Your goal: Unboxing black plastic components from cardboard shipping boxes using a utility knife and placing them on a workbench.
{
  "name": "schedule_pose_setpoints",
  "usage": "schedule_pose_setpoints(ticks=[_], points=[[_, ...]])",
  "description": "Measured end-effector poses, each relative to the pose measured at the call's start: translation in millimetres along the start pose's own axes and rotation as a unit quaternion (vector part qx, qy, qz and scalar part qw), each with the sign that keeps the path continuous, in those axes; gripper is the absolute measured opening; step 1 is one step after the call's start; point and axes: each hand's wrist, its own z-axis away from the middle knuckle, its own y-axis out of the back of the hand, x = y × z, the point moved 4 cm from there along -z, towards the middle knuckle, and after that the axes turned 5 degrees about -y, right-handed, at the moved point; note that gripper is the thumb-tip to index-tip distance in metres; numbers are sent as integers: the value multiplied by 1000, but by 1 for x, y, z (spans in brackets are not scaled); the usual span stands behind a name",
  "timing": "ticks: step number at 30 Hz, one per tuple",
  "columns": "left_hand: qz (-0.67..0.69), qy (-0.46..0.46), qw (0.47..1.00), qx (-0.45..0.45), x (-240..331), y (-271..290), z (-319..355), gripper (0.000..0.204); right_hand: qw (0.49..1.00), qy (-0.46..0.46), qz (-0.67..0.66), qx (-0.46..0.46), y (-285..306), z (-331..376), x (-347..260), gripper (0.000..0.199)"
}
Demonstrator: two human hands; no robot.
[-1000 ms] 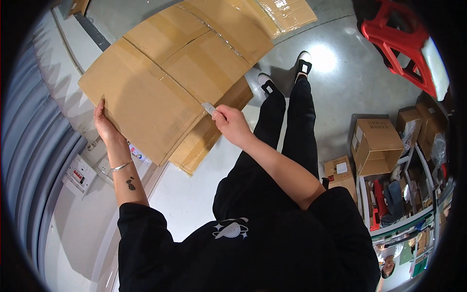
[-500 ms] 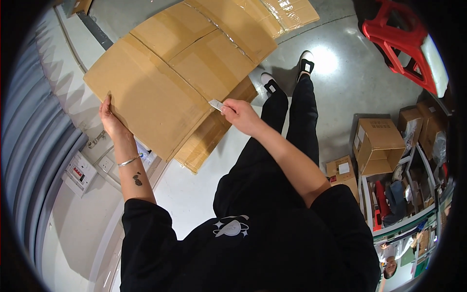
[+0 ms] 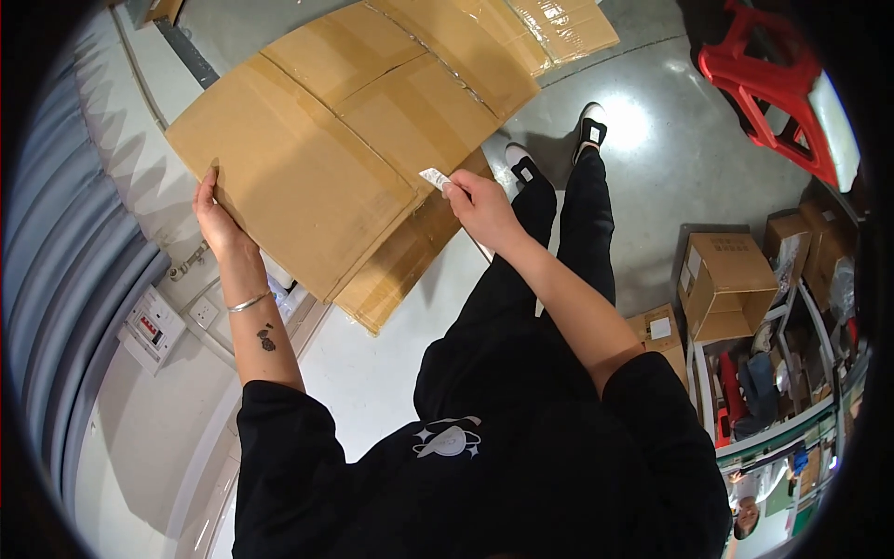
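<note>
A large flattened brown cardboard box (image 3: 345, 158) with taped seams is held up in front of me. My left hand (image 3: 216, 216) grips its left edge, fingers hooked over the rim. My right hand (image 3: 477, 203) is at the box's right edge and pinches a small white strip, perhaps a tape end or label (image 3: 434, 177), between thumb and fingers. A second cardboard sheet (image 3: 400, 265) lies behind and below the first one.
A white table surface (image 3: 372, 373) is below the box. A wall socket panel (image 3: 154, 326) sits at left. Brown cartons (image 3: 726, 279) stand on the floor at right beside shelving. A red plastic stool (image 3: 764, 79) lies at upper right on the grey floor.
The cardboard box has shifted up and a little right. My right hand has risen with it along the box's right edge, still pinching the white strip. My left hand keeps its grip.
</note>
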Motion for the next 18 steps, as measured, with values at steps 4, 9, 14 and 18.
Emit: schedule_pose_setpoints(ticks=[4, 9, 14, 18], points=[[-1, 6, 1000, -13, -1, -4, -1, 32, 988, 42, -16, -148, -7, -13, 5, 20], [12, 13, 999, -28, 2, -2, 1, 26, 981, 56, -7, -185, -16, -7, -8, 19], [7, 13, 1000, -15, 2, 0, 0, 31, 937, 60, -115, -326, -51, 47, -27, 16], [17, 8, 1000, -19, -2, 6, 0, 39, 919, 0, -217, -329, -38, 48, -48, 15]])
